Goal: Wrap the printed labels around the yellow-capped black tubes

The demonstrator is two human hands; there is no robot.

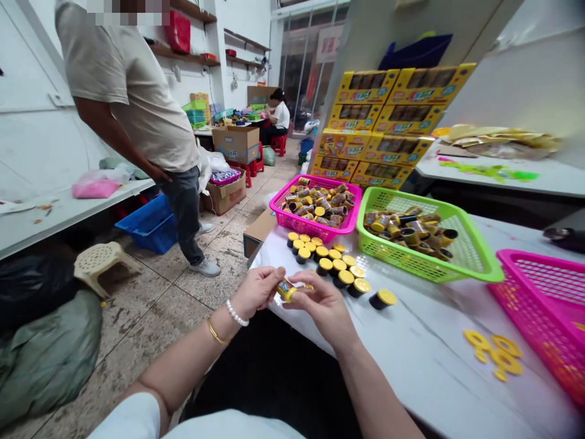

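Just past the table's near edge, my left hand (259,291) and my right hand (322,305) meet around a small printed tube (286,290) with a yellow end. Fingers of both hands are closed on it, and they cover part of its label. Beyond my right hand, several black pieces with yellow caps (345,277) stand upright in rows on the white table (411,347). A pink basket (320,230) and a green basket (425,268) behind them hold many similar printed tubes.
Flat yellow rings (496,353) lie at the right, beside another pink basket (539,305). Yellow printed boxes (379,125) are stacked behind the baskets. A person (137,97) stands at the left near a blue bin (150,225) and a stool (103,259). Another person (278,113) sits farther back.
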